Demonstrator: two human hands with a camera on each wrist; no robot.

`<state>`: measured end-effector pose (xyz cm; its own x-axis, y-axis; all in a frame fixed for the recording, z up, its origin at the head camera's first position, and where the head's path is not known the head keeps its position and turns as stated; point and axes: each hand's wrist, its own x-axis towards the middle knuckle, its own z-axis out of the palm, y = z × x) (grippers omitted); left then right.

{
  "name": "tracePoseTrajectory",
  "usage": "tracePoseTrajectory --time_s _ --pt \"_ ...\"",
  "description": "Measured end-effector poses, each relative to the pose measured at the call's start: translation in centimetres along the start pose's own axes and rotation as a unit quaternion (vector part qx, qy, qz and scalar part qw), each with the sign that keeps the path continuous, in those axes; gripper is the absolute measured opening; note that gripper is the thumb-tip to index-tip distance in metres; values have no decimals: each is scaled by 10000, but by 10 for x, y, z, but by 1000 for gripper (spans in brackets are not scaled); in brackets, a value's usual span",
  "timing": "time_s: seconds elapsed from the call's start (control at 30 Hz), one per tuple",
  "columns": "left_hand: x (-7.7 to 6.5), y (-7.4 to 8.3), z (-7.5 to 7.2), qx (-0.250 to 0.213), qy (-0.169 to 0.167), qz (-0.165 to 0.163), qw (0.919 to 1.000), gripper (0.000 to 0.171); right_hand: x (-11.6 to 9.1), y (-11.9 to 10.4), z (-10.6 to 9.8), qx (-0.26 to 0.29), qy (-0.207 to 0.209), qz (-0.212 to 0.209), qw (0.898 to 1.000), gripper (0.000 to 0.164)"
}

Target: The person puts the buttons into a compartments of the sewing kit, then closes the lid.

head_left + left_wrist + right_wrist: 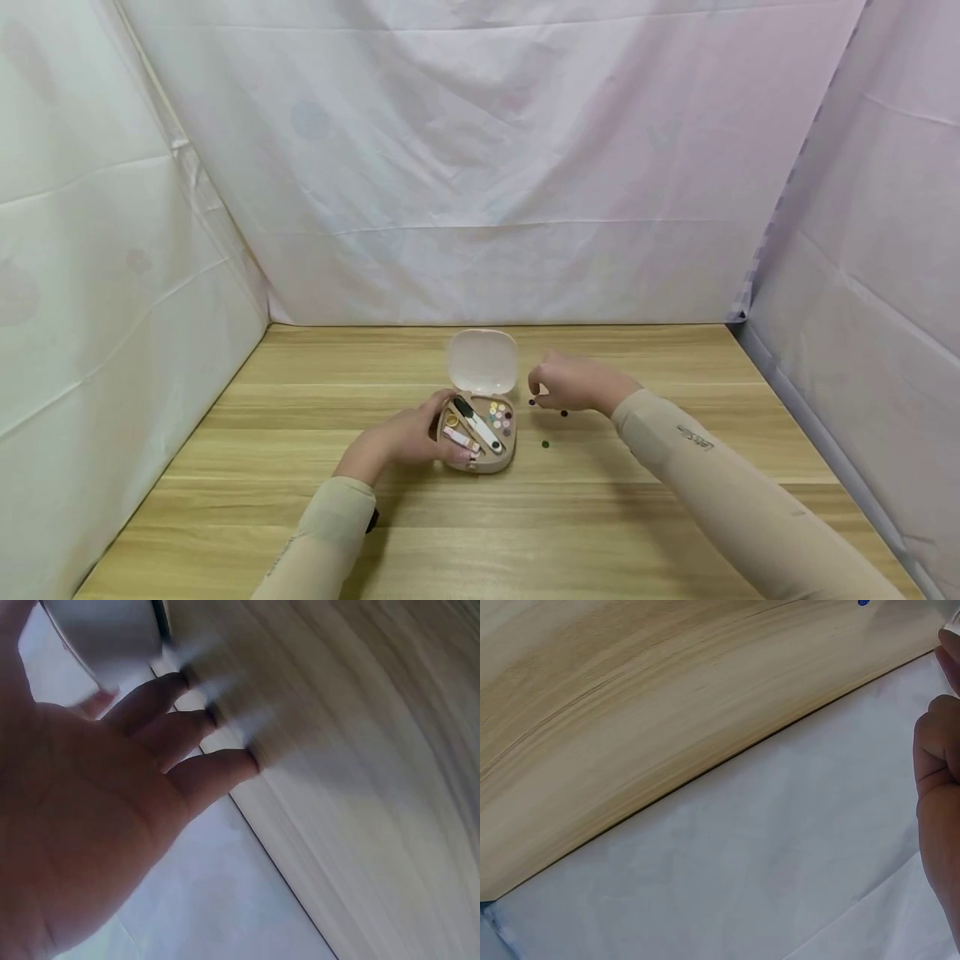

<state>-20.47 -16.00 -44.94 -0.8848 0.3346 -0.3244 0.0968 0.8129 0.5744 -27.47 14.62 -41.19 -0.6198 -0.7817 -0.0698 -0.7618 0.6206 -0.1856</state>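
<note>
My left hand (412, 435) grips the left side of an open sewing kit box (491, 467), its thumb at the front corner. Its lid (483, 362) stands tipped back. Inside lie white-handled thread snips (486, 432) with a dark end, a gold-coloured ring-like piece (452, 420), a small white-and-pink piece (461, 439) and several coloured buttons (501, 411). In the left wrist view three fingers (214, 776) reach past the box onto the table. To the box's right, my right hand (577, 382) bends its fingers down at a dark purple button (532, 402); whether they pinch it is unclear.
A dark blue button (564, 413) and a green button (545, 444) lie on the wooden table (600, 533) near the right hand. White cloth (480, 167) hangs at the back and both sides.
</note>
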Motion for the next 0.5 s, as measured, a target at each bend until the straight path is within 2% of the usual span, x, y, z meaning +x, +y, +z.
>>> tracePoseTrajectory --time_s 0.3,0.5 --pt "2 7 0 546 99 -102 9984 102 -7 7 5 40 -88 259 9996 6" --pt "1 6 1 629 65 -53 9980 96 -15 15 11 29 -230 492 9985 6"
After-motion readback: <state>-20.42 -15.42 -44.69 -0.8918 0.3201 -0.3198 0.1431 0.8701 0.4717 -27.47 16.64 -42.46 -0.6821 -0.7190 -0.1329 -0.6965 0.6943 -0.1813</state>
